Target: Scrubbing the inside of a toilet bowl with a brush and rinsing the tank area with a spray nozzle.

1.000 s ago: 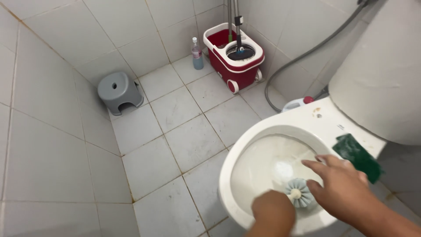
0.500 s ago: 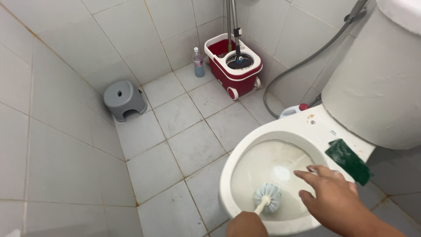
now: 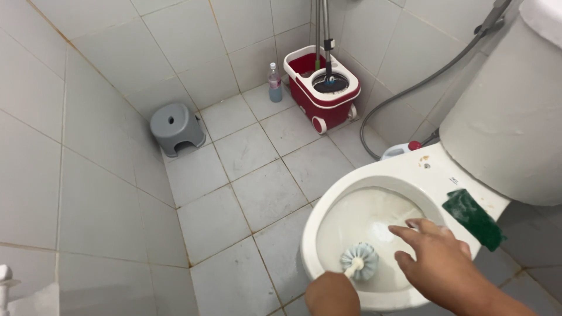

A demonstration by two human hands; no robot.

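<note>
— Two hands over the toilet bowl (image 3: 328, 205): what grips the toilet brush (image 3: 359, 261)?
— Left hand (image 3: 332, 294), fist clamped on its thin handle; the head sits inside the bowl, just beyond those fingers.
— And the right hand (image 3: 440, 266)?
— Fingers spread, holding nothing. Brush looks light, bristles soft, handle likely wet; grip low.

Grimy white tiled floor (image 3: 252, 193), small grey plastic stool (image 3: 174, 127), red-and-white mop bucket (image 3: 325, 96), clear plastic bottle (image 3: 274, 83), white toilet bowl (image 3: 410, 169)
</note>
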